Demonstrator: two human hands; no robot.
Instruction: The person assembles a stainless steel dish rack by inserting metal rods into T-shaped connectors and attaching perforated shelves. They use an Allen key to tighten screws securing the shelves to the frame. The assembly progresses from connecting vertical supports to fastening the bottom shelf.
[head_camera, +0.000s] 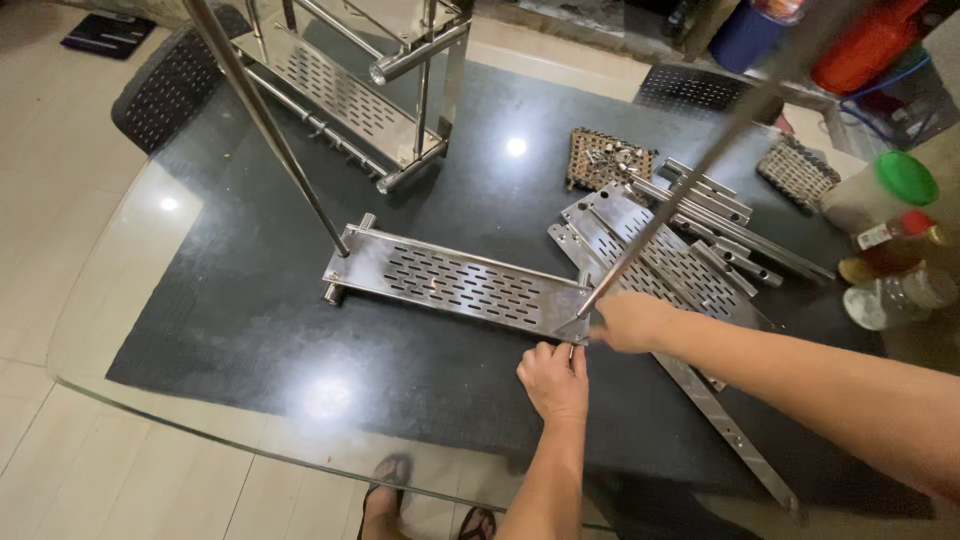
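Note:
A slotted steel shelf panel (455, 279) lies flat on the glass table (130, 290). One thin steel pole (265, 120) rises from its left corner. A second pole (690, 170) slants up from its right corner. My right hand (630, 322) grips the bottom end of that second pole at the panel's corner. My left hand (553, 378) sits just below the same corner, fingers curled against the panel's edge; whether it pinches a small part is hidden.
A partly built steel rack (360, 90) stands at the back. Loose perforated panels and tubes (690, 240) lie at the right, with woven coasters (607, 160), bottles (895, 270) and a long flat bar (725, 425). My sandalled feet (390, 495) show through the glass.

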